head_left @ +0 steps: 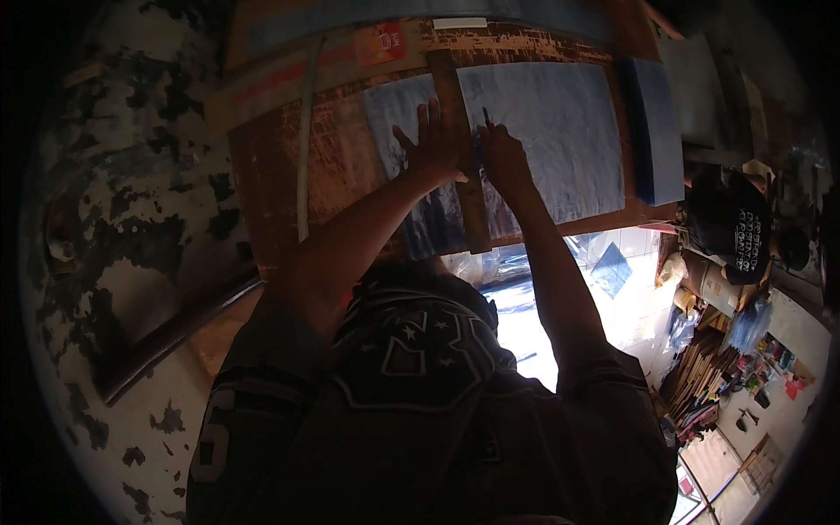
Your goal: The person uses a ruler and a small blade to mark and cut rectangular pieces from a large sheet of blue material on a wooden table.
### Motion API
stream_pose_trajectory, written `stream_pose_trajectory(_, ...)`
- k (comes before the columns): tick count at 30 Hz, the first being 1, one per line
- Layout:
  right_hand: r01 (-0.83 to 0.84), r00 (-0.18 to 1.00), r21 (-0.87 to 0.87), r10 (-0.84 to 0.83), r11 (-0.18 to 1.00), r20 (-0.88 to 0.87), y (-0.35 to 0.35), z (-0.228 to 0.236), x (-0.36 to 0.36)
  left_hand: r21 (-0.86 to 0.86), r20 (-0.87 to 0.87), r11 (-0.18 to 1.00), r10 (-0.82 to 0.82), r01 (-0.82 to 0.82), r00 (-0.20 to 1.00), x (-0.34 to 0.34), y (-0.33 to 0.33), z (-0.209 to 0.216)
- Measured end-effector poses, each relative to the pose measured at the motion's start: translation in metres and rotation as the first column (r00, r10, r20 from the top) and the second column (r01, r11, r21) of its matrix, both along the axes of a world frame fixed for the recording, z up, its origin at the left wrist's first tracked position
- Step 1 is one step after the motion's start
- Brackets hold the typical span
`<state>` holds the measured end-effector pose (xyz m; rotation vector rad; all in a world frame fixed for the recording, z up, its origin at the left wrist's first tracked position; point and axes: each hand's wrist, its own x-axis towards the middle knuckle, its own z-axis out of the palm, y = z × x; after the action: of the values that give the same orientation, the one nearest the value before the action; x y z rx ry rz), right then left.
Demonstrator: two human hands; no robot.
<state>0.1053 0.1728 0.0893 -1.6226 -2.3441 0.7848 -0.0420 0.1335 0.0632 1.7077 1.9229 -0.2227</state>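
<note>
A bluish-grey sheet (560, 131) with a wavy, streaked surface lies on a worn brown work table (271, 166). Across it, running away from me, lies a long flat brown straightedge (475, 214). My left hand (430, 149) rests with fingers spread on the sheet left of the straightedge, its thumb reaching onto the strip. Just right of the strip, my right hand (505, 159) is closed around a slim pen-like tool (487, 117) that points away from me. Whether it is a knife or a pen is too dark to tell.
A thick blue-grey block or stack (656, 131) stands along the table's right edge. A pale rod (306, 131) lies left of the sheet. Far right, another person in a dark shirt (731, 219) is near stacked cardboard (700, 376). A peeling wall (131, 219) is at left.
</note>
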Motion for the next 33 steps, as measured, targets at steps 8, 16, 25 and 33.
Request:
stream_pose_trajectory(8,-0.312,0.91,0.202,0.231,0.928,0.343,0.109,-0.053,-0.061,0.1,0.0,0.994,-0.036,0.036,0.999,0.005,-0.003,-0.004)
stream_pose_trajectory(16,-0.374,0.885,0.058,0.338,0.926,0.322,0.093,-0.038,-0.074,0.081,0.006,0.997,0.009,-0.009,1.0,0.004,-0.005,-0.003)
stream_pose_trajectory(25,-0.318,0.899,-0.035,0.313,0.947,0.307,0.073,-0.037,-0.048,0.064,-0.027,0.995,-0.07,0.072,0.997,0.011,0.007,-0.014)
stream_pose_trajectory(33,-0.178,0.973,-0.098,0.19,0.979,0.132,-0.166,-0.059,0.098,-0.105,-0.089,0.994,-0.016,0.007,0.996,0.005,0.009,-0.007)
